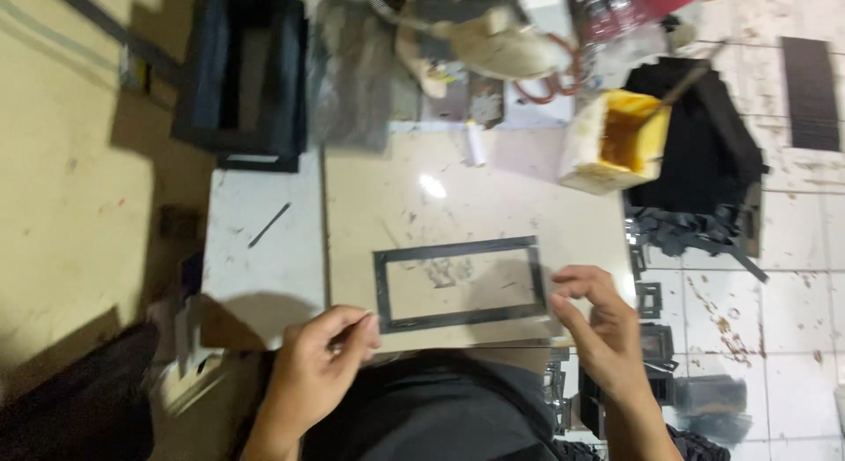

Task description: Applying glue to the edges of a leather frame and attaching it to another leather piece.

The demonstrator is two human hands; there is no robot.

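A black rectangular frame (458, 251) lies flat on a cream tile slab (493, 197) in front of me. My left hand (315, 366) rests at the frame's near left corner, with fingers pinched together by the edge. My right hand (601, 327) touches the frame's near right corner, fingers curled at the edge. Whether either hand grips the frame or only presses on it is unclear in the blurred view.
A yellow-stained glue tub (616, 140) with a stick in it stands at the slab's far right. A white slab (264, 250) with a thin dark rod lies on the left. Black strips and small frames (678, 228) are piled on the tiled floor at right. A dark box (242, 73) sits far left.
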